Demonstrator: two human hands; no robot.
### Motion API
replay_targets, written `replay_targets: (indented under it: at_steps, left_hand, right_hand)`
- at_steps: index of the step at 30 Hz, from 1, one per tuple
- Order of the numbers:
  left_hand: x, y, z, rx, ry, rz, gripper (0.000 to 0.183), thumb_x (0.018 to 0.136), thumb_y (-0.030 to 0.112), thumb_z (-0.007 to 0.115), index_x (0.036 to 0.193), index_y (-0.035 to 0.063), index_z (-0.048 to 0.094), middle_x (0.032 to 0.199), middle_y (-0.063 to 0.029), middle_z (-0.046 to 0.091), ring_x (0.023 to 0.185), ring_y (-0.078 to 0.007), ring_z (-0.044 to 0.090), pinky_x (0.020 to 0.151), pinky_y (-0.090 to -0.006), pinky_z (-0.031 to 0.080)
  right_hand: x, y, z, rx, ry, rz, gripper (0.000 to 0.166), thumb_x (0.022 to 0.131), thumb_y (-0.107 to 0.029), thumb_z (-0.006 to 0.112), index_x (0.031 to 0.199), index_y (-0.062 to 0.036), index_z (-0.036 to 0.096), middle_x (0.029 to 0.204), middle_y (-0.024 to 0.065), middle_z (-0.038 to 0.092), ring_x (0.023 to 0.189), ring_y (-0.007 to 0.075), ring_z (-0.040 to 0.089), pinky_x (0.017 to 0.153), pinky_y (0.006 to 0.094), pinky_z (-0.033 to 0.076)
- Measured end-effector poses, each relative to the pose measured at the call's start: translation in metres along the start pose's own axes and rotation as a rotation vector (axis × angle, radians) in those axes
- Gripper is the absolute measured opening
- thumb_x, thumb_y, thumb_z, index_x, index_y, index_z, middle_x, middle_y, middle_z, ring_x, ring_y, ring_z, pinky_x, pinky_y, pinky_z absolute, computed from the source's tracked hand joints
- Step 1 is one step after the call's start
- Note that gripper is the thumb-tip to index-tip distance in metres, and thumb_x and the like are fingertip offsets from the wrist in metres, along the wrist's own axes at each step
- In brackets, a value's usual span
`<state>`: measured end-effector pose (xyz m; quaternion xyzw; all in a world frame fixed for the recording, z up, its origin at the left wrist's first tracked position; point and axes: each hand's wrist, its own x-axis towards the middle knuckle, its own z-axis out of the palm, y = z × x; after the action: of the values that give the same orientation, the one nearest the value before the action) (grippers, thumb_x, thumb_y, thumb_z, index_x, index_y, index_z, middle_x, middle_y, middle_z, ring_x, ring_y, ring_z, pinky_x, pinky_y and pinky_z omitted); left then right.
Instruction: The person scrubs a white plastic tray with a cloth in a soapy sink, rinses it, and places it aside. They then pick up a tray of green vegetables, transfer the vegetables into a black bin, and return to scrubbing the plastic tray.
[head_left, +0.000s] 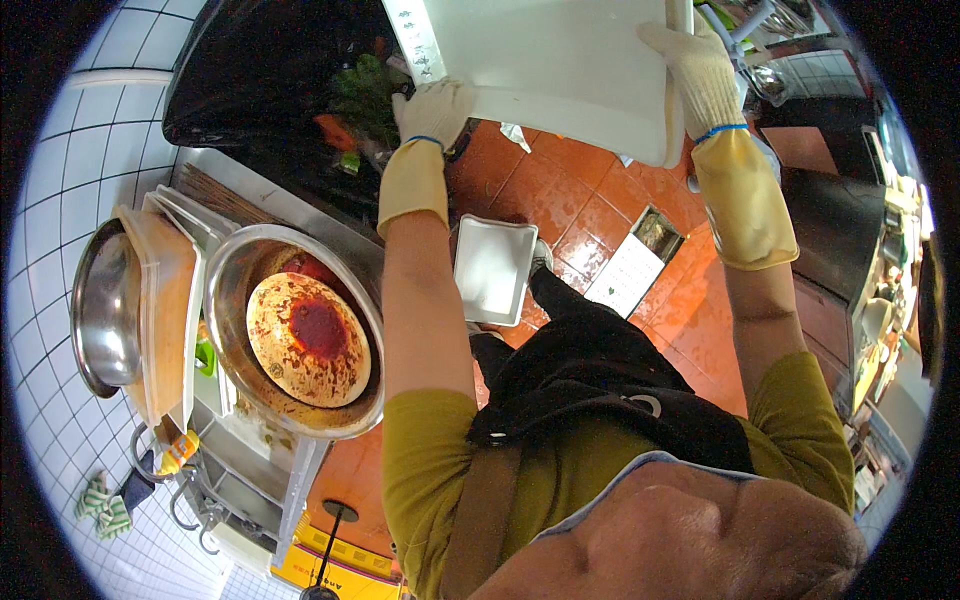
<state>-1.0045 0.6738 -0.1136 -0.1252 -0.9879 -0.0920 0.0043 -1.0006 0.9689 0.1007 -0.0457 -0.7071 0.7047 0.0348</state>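
A large white plastic tub is held up in front of me, tilted, with a strip of writing along its left side. My left hand, in a knitted glove with a yellow rubber cuff, grips its near left corner. On the opposite side, my right hand, gloved the same way, has its thumb over the tub's right edge and its fingers mostly hidden. Left of the tub, a black plastic bag gapes around green leaves and orange scraps.
A steel basin containing a red-stained pale bowl stands on the left counter. On the wet tiled floor lie a white tray near my feet and a box with a white lid. A dark counter runs along the right.
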Motion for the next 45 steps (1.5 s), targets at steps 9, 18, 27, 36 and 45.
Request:
replay_targets:
  at_steps: [9, 18, 27, 36, 45]
  left_hand:
    - [0.006, -0.008, -0.024, 0.055, 0.018, -0.786, 0.058, 0.099, 0.050, 0.040, 0.124, 0.0040, 0.066, 0.132, -0.0212, 0.062, 0.119, -0.0372, 0.060, 0.095, -0.0566, 0.048]
    - [-0.002, 0.024, -0.001, -0.014, -0.116, -0.279, 0.057, 0.101, 0.047, 0.030, 0.126, 0.0118, 0.067, 0.131, -0.0114, 0.066, 0.117, -0.0335, 0.063, 0.113, -0.0626, 0.030]
    - [0.014, 0.058, -0.014, -1.471, 0.264, -0.896, 0.048, 0.095, 0.025, 0.059, 0.135, -0.0018, 0.056, 0.128, -0.0133, 0.061, 0.107, -0.0238, 0.061, 0.091, -0.0379, 0.049]
    - [0.006, 0.046, 0.061, -1.476, 0.452, -1.075, 0.028, 0.098, 0.013, 0.054, 0.117, -0.0022, 0.066, 0.114, -0.0162, 0.066, 0.093, -0.0253, 0.064, 0.084, -0.0351, 0.051]
    - [-0.025, 0.036, 0.061, -0.765, 1.065, -1.179, 0.047, 0.095, 0.013, 0.058, 0.138, -0.0015, 0.047, 0.124, -0.0246, 0.063, 0.104, -0.0373, 0.067, 0.092, -0.0486, 0.056]
  right_hand:
    - [0.006, 0.012, -0.001, 0.141, 0.022, -0.033, 0.054, 0.080, 0.008, 0.056, 0.133, -0.0012, 0.059, 0.099, 0.0057, 0.068, 0.085, 0.0170, 0.064, 0.074, 0.0314, 0.054]
    - [-0.005, -0.007, 0.005, -0.105, 0.054, -0.003, 0.050, 0.082, 0.003, 0.060, 0.132, -0.0006, 0.060, 0.097, 0.0041, 0.067, 0.082, 0.0145, 0.063, 0.074, 0.0294, 0.052]
    - [0.028, 0.059, -0.060, -0.433, 0.087, -0.013, 0.036, 0.085, -0.019, 0.074, 0.115, -0.0004, 0.068, 0.095, 0.0096, 0.071, 0.083, 0.0210, 0.068, 0.072, 0.0314, 0.054]
    - [0.010, 0.113, -0.035, 0.021, 0.159, 0.438, 0.049, 0.081, -0.002, 0.067, 0.130, -0.0029, 0.061, 0.105, 0.0146, 0.070, 0.085, 0.0282, 0.068, 0.076, 0.0412, 0.057]
    - [0.008, 0.146, -0.040, 0.056, 0.107, 0.487, 0.049, 0.080, -0.001, 0.069, 0.129, -0.0012, 0.061, 0.106, 0.0128, 0.070, 0.088, 0.0274, 0.068, 0.078, 0.0403, 0.056]
